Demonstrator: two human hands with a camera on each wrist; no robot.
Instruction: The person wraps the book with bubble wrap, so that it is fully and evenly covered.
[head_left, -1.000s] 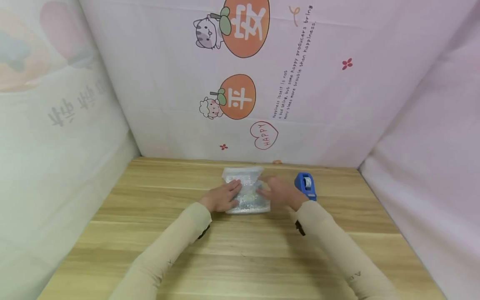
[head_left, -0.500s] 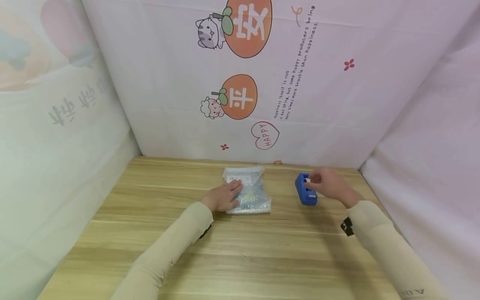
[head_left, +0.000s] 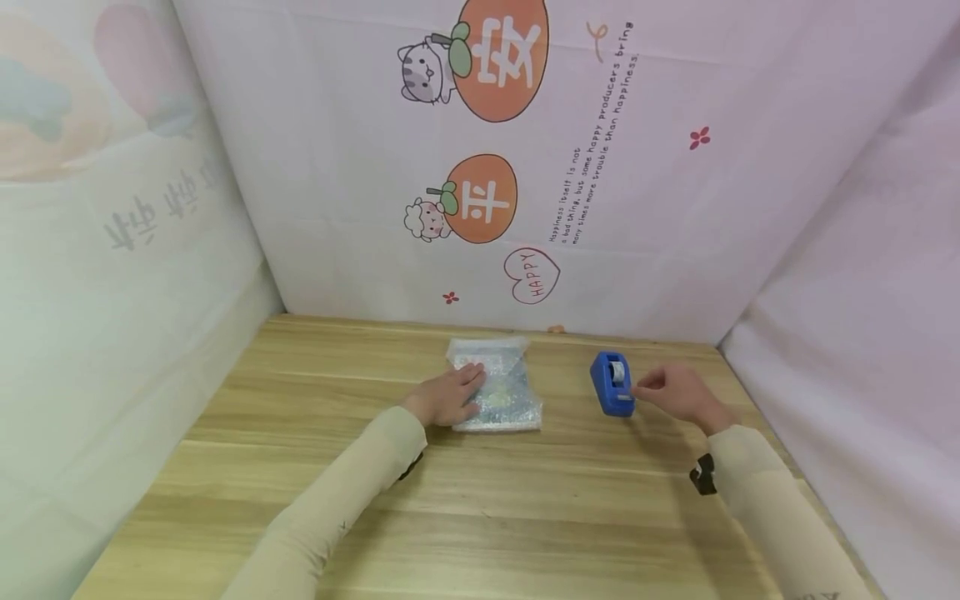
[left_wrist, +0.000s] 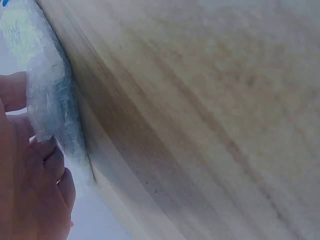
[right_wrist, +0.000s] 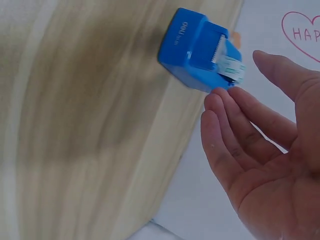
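Note:
A flat package in clear bubble wrap (head_left: pixel 506 400) lies on the table, with something bluish and a pale yellow patch showing through. My left hand (head_left: pixel 447 395) rests on its left part, fingers laid over the wrap. In the left wrist view the thumb and fingers of that hand (left_wrist: pixel 30 165) are up against the package's edge (left_wrist: pixel 55 90). To the right stands a blue tape dispenser (head_left: pixel 614 385) with a roll of tape in it. Beside its front end is my right hand (head_left: pixel 678 396). The right wrist view shows its thumb spread from the fingers, fingertips close by the dispenser (right_wrist: pixel 192 47).
The wooden table (head_left: pixel 480 517) ends at a printed white cloth backdrop (head_left: pixel 637 275). More cloth hangs on the left (head_left: pixel 150 333) and on the right, close to the right arm. A toothed cutting edge (right_wrist: pixel 218 48) shows on the dispenser, with pale tape beside it.
My right hand has moved from the package to the right side of the tape dispenser, then down toward its front end. My left hand has stayed on the package.

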